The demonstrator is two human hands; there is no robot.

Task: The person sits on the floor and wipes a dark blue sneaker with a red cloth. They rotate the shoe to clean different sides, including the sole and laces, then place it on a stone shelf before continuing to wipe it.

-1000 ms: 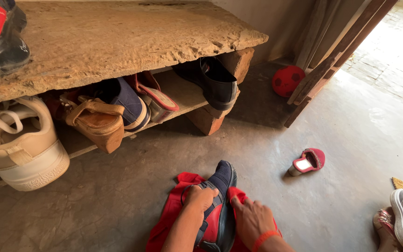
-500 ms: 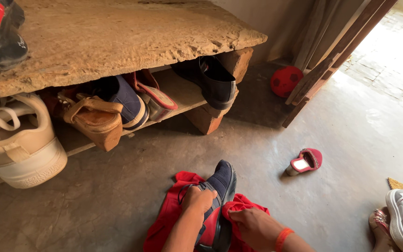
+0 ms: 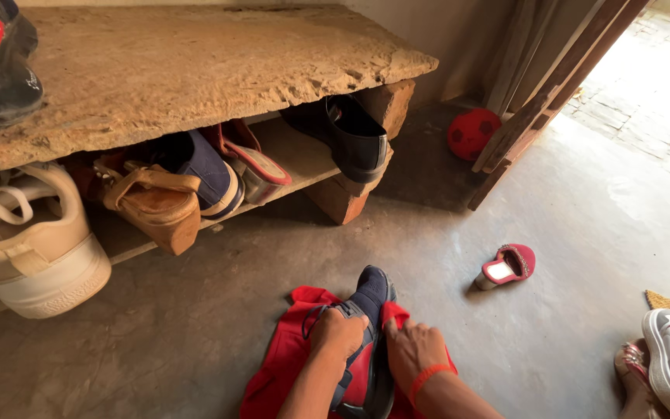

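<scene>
Bare concrete floor (image 3: pixel 195 326), left hand (image 3: pixel 336 332) gripping dark shoe (image 3: pixel 366 310), right hand (image 3: pixel 412 351) clutching red cloth (image 3: pixel 288 357)

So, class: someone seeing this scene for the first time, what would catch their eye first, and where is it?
Low in the middle, the left hand and right hand press on a dark blue shoe lying on a red cloth on the floor. Next, the rough stone slab at upper left shelters a row of shoes, and a small red slipper sits alone to the right.
</scene>
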